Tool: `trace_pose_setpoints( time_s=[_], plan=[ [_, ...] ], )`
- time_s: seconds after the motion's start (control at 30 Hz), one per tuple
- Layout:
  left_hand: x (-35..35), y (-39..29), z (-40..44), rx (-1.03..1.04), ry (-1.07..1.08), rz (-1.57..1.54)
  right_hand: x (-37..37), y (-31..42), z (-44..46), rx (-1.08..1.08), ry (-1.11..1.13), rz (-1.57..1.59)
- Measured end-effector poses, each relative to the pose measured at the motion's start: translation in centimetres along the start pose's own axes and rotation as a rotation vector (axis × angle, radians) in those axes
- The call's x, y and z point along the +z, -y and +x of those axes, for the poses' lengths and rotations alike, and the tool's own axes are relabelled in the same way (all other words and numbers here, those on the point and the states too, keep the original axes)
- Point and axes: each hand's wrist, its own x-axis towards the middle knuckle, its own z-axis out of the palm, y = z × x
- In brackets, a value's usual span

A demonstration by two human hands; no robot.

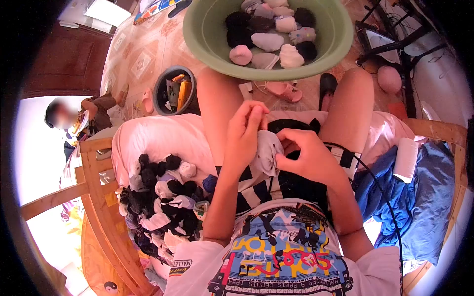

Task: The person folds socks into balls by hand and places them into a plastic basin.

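Note:
A light grey sock (265, 154) with small dark marks is bunched between my two hands above my lap. My left hand (247, 129) is closed round its upper left side, thumb up and fingers curled. My right hand (310, 157) pinches its right edge between thumb and fingers. On the pink cushion to my left lies a heap of socks (165, 197), mostly black, white and grey. Beyond my knees stands a wide green basin (200, 47) with several rolled socks (267, 42) in it, pink, white, grey and black.
A grey bin (159, 93) with wrappers stands by my left knee. Pink shoes (285, 91) lie on the tiled floor. Blue cloth (395, 197) and a white roll (406, 160) are at my right. A black cable (380, 187) runs past my right arm. Another person (94, 106) sits at left.

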Motion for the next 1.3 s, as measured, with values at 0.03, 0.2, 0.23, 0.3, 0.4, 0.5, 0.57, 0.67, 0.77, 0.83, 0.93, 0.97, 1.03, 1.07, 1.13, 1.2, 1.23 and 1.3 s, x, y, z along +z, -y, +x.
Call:
trace_pose_setpoints(
  time_s=[0.03,0.2,0.23,0.3,0.4,0.5,0.57,0.67,0.77,0.83,0.93,0.97,1.03,1.07,1.13,1.2,1.23,1.3],
  plan=[
    [0.1,0.3,0.1,0.004,0.002,0.001,0.2,-0.9,0.3,0.008,-0.027,0.018],
    [1.1,-0.2,-1.3,0.341,-0.494,0.357,1.3,-2.8,0.8,0.099,-0.224,0.323],
    [1.1,-0.5,-1.8,0.340,-0.496,0.357,1.4,-2.5,0.8,0.070,-0.330,0.349],
    [0.8,-0.9,-2.7,0.413,-0.224,0.645,1.7,-2.7,0.8,0.026,-0.479,0.334],
    [0.6,-0.3,-2.7,0.308,-0.087,0.491,2.0,-3.0,0.7,-0.009,-0.534,0.416],
    [0.7,-0.4,-2.7,0.356,0.038,0.559,1.9,-3.2,0.4,-0.015,-0.547,0.365],
    [0.8,0.0,-3.0,0.284,0.070,0.461,1.7,-2.9,0.2,-0.012,-0.537,0.386],
    [1.5,0.9,-2.7,0.212,0.094,0.285,1.0,-2.3,0.3,0.014,-0.487,0.497],
    [1.8,0.4,-2.8,0.174,0.064,0.217,0.8,-2.3,0.6,0.032,-0.420,0.647],
    [1.9,0.2,-2.8,0.136,0.042,0.232,0.9,-2.4,0.6,0.028,-0.395,0.712],
    [2.0,1.5,-2.0,0.217,-0.021,0.250,1.1,-2.6,1.0,0.020,-0.371,0.717],
    [1.8,2.8,-1.7,0.168,-0.059,0.216,1.2,-2.8,1.2,0.032,-0.318,0.697],
    [1.4,4.3,-1.4,0.114,-0.092,0.180,1.5,-3.9,1.5,0.054,-0.241,0.691],
    [1.1,5.0,-1.2,0.018,-0.156,0.026,1.6,-4.4,1.6,0.056,-0.245,0.691],
    [1.2,5.4,-1.2,-0.085,-0.213,-0.127,2.1,-4.9,1.8,0.069,-0.197,0.751],
    [1.4,5.4,-1.2,-0.069,-0.289,-0.374,2.2,-5.8,2.1,0.065,-0.196,0.796],
    [1.4,5.2,-1.3,-0.070,-0.291,-0.374,2.3,-5.7,2.2,0.115,-0.242,0.846],
    [1.2,4.7,-1.2,-0.121,-0.258,-0.500,2.2,-5.4,2.6,0.165,-0.285,0.891]
  ],
)
